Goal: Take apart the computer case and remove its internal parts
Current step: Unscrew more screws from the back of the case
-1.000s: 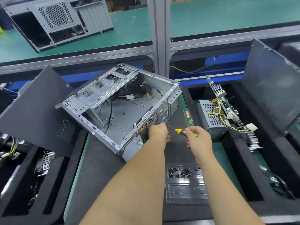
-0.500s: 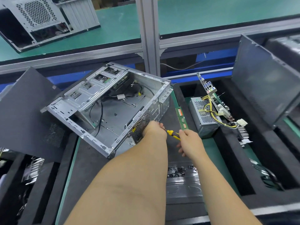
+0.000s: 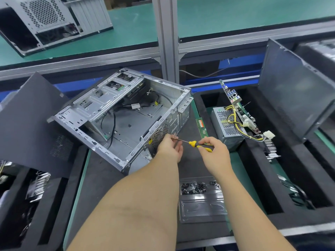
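Observation:
An open grey computer case (image 3: pixel 119 113) lies on its side on the dark mat, with black cables and a drive cage inside. My right hand (image 3: pixel 215 153) grips a yellow-and-black screwdriver (image 3: pixel 196 144) whose thin shaft points left. My left hand (image 3: pixel 169 148) is beside the case's perforated rear corner, its fingers curled at the screwdriver's tip; whether they hold a screw is hidden. A green memory stick (image 3: pixel 202 126) lies to the right of the case. A grey power supply (image 3: pixel 226 125) with yellow wires and a motherboard (image 3: pixel 237 107) stand in the right foam bin.
A clear plastic tray (image 3: pixel 201 205) holding several dark screws sits near my right forearm. Dark side panels lean at the left (image 3: pixel 27 120) and right (image 3: pixel 293 89). Black foam bins flank the mat. Another case (image 3: pixel 50 20) rests on the far green bench behind an aluminium post (image 3: pixel 167 37).
Both hands have drawn slightly away from the case's rear corner. The screwdriver's shaft now shows between them, and my right hand sits farther right.

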